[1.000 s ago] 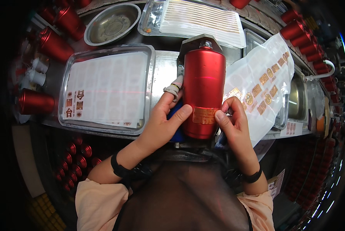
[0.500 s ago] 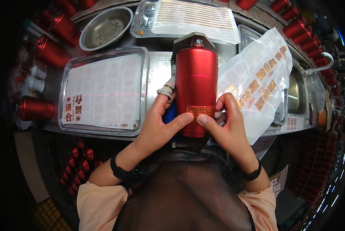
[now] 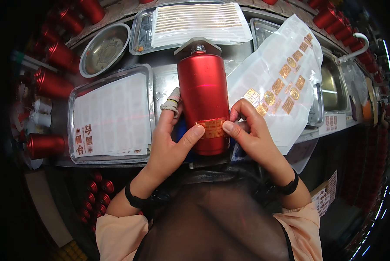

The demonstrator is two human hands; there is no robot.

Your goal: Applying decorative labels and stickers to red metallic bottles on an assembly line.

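Observation:
A tall red metal bottle (image 3: 203, 93) lies on a stand in front of me, its neck pointing away. A gold and red sticker (image 3: 211, 128) sits on its lower body. My left hand (image 3: 171, 139) wraps the bottle's left side, thumb pressing the sticker's left edge; the index finger wears a taped cover. My right hand (image 3: 251, 135) holds the bottle's right side, thumb on the sticker's right edge.
A clear sheet of gold stickers (image 3: 282, 82) lies at the right. A metal tray (image 3: 110, 115) with sticker sheets is at left, another tray (image 3: 190, 21) behind, and a steel bowl (image 3: 103, 48). Several red bottles (image 3: 51, 82) line the left and far edges.
The bottle has shifted slightly left and upright in view. Both thumbs have moved onto the sticker, pressing it flat from each side.

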